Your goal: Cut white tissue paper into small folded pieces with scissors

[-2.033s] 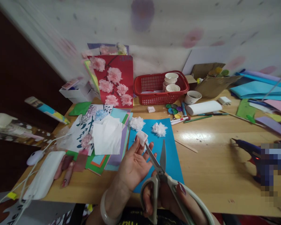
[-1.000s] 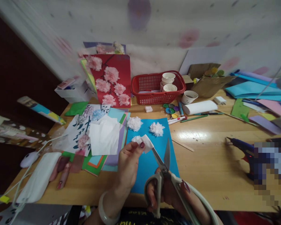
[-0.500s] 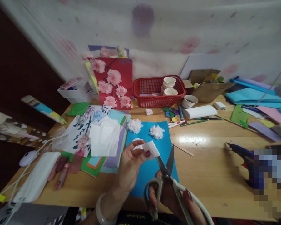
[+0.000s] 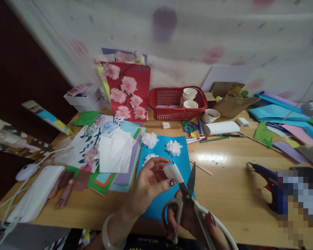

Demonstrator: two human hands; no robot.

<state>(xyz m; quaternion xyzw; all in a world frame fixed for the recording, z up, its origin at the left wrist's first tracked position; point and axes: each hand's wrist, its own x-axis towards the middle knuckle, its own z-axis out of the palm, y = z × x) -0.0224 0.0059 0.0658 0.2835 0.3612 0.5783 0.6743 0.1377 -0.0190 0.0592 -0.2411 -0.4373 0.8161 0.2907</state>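
Observation:
My left hand [image 4: 151,184] steadies a small folded piece of white tissue paper [image 4: 173,173] between thumb and fingers, above a blue sheet [image 4: 148,208]. My right hand [image 4: 191,217] is wrapped round the handles of large scissors [image 4: 187,196], whose blades stand apart and point away from me. One blade lies against the paper's lower corner, its tip showing past the upper edge. Crumpled white tissue flowers, one a white flower [image 4: 174,148] at the right and another white flower [image 4: 149,140] at the left, sit on the blue sheet; a third is partly hidden behind my left hand.
A stack of white tissue squares [image 4: 114,152] lies on coloured papers at left. Behind stand a red card [image 4: 143,80] with pink flowers and a red basket [image 4: 167,113] with cups. A glue gun [image 4: 263,173] lies right; a wooden stick [image 4: 205,169] lies nearer.
My left fingers have opened out and shifted on the paper, which has turned and dropped a little nearer the scissors. One blade now lies along it. The view has shifted slightly.

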